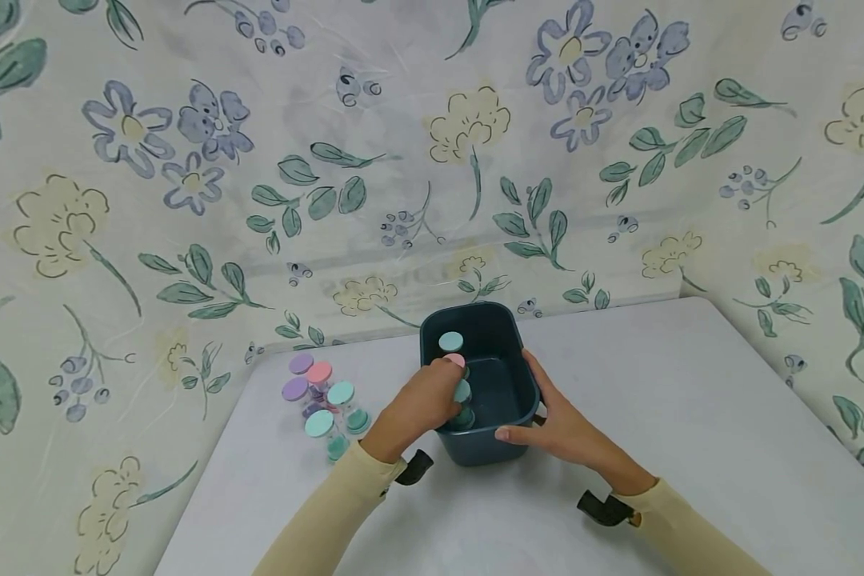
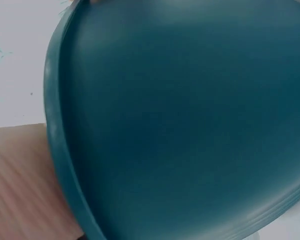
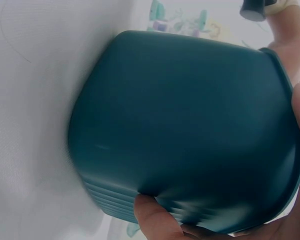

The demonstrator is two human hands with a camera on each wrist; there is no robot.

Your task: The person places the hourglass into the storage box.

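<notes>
Head view first: down inside the bin (image 1: 484,450) on the table (image 1: 634,376) with the left hand (image 1: 419,400), in among the jars (image 1: 450,342) along its left side, gripping one jar; pink-lidded or teal-lidded, impossible to tell under those fingers. Gripping the bin's near right corner with the right hand (image 1: 572,432), thumb across the front. Over to the left, five more: two purple lids, one pink, two teal, all bunched together near the bin. Behind, floral cloth (image 1: 418,160). Across to the left wrist: almost all bin wall, rim curving down the left, bare wrist (image 2: 25,185) just beside it; can't tell the grip from here. And the right wrist: pressing one fingertip beside the ribbed strip (image 3: 117,202), laying another digit at the rim, well clasped. Top right, a bit of left arm (image 3: 288,37).
</notes>
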